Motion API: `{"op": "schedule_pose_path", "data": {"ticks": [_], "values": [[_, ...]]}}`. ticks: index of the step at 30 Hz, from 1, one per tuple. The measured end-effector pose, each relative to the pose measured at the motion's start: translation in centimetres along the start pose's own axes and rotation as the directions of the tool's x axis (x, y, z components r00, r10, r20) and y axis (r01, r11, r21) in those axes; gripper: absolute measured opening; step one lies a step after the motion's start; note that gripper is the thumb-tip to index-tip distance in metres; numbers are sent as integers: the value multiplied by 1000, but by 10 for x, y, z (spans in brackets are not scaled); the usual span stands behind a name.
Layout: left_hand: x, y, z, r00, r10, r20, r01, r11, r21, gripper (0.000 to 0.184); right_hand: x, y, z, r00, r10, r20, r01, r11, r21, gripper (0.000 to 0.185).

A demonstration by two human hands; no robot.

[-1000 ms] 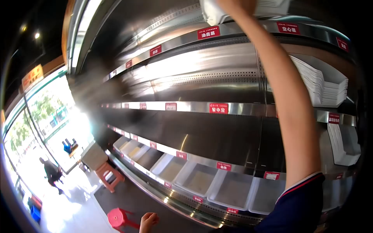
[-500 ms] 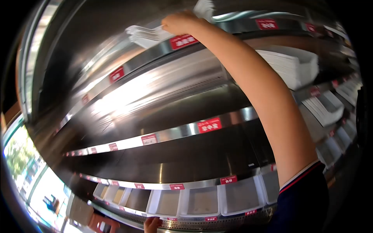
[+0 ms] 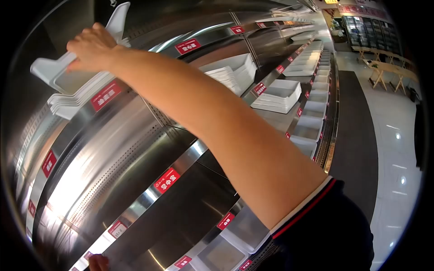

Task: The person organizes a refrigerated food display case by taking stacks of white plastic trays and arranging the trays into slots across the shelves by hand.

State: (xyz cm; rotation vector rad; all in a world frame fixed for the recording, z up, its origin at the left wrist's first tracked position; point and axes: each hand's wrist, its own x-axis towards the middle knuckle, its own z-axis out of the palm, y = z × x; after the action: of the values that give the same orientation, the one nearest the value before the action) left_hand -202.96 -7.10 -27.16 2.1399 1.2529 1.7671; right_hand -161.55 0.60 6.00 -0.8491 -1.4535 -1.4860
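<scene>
Steel shelves (image 3: 141, 204) curve past — up top, the right hand (image 3: 92, 49) grips a white tray (image 3: 47, 68) over a stack (image 3: 72, 103); the left hand (image 3: 98, 262), mostly cropped below — can't tell if closed.

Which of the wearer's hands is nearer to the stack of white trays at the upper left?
Right. The right hand is just above the white tray stack, gripping a white tray; the left hand is well below it, at the picture's bottom edge.
</scene>
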Motion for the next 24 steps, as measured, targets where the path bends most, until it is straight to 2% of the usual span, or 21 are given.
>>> {"op": "schedule_pose_path", "data": {"ticks": [1, 4, 6, 7, 8, 9, 10, 11, 12, 13, 14, 15, 16, 17, 19, 22, 23, 24], "values": [[17, 9, 5, 999, 52, 6, -53, 998, 17, 23, -3, 17, 0, 992, -30, -121, 30, 1000, -8, 47], [52, 41, 33, 989, 143, -45, -137, 984, 119, 31, -21, 57, -15, 978, -70, -195, 72, 997, 1, 46], [88, 47, 53, 952, 303, -49, -292, 943, 158, 15, -33, 89, -14, 967, -92, -238, 87, 996, -31, 45], [89, 56, 71, 941, 325, -92, -306, 935, 181, 13, -44, 108, -17, 983, -59, -172, 57, 998, -14, 44], [95, 82, 87, 892, 449, -56, -424, 873, 242, 12, -59, 125, -18, 984, -44, -171, 47, 999, 11, 40], [102, 105, 101, 880, 474, -32, -438, 837, 328, 12, -73, 146, -15, 989, -35, -146, 33, 999, -14, 39], [106, 129, 122, 870, 489, -66, -450, 841, 300, 7, -91, 170, -9, 991, -57, -118, 58, 998, 3, 39], [113, 141, 141, 848, 522, -95, -468, 821, 328, 8, -108, 200, 13, 889, -146, -435, 206, 974, 93, 37], [123, 156, 156, 828, 554, -92, -492, 795, 355, 8, -129, 209, -1, 967, 70, -245, -23, 982, 189, 25], [132, 171, 169, 811, 579, -82, -503, 763, 406, 9, -143, 244, 13, 992, 124, 14, -125, 980, 157, 40], [144, 179, 182, 773, 631, -65, -548, 716, 432, 11, -158, 264, 4, 981, 120, 150, -120, 993, -7, 41], [160, 188, 193, 771, 633, -68, -537, 705, 464, 14, -170, 286, 1, 972, 68, 225, -56, 997, -59, 43], [175, 199, 204, 739, 668, -93, -534, 664, 523, 15, -181, 296, -9, 925, 110, 364, -73, 991, -114, 47], [189, 207, 213, 683, 723, -100, -548, 599, 585, 17, -188, 308, -1, 888, 235, 396, -225, 972, -71, 53], [216, 222, 227, 637, 760, -132, -505, 540, 673, 22, -202, 332, 8, 851, 273, 448, -344, 935, 84, 48], [258, 214, 230, 621, 763, -179, -452, 536, 713, 22, -203, 348, 2, 869, 93, 487, -90, 996, -28, 46], [270, 206, 227, 620, 762, -186, -437, 533, 725, 22, -202, 359, -9, 789, 114, 604, -150, 989, 8, 43], [279, 200, 225, 619, 762, -190, -424, 528, 736, 22, -215, 379, -12, 838, 117, 533, -159, 987, 33, 44]]}}
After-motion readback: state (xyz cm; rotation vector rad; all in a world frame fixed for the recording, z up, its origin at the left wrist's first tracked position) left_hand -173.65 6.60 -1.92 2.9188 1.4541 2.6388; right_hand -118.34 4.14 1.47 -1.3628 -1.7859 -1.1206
